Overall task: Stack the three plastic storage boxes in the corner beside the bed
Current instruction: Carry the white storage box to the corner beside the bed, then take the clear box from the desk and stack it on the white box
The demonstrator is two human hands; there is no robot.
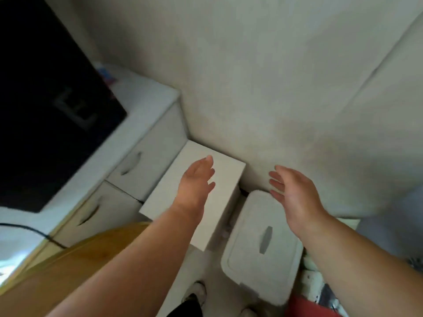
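A tall white box with a flat plain top stands in the corner against the wall and the drawer unit. To its right sits a lower white plastic storage box with a rounded lid and a grey handle slot. My left hand hovers over the tall box's top, fingers apart, holding nothing. My right hand is held above the far end of the lower box, palm turned inward, fingers spread and empty. A third box is not visible.
A white drawer unit with curved handles stands at left, a large dark screen on top. A black cable runs over its front. A wooden surface lies below my left arm. My feet show on the floor.
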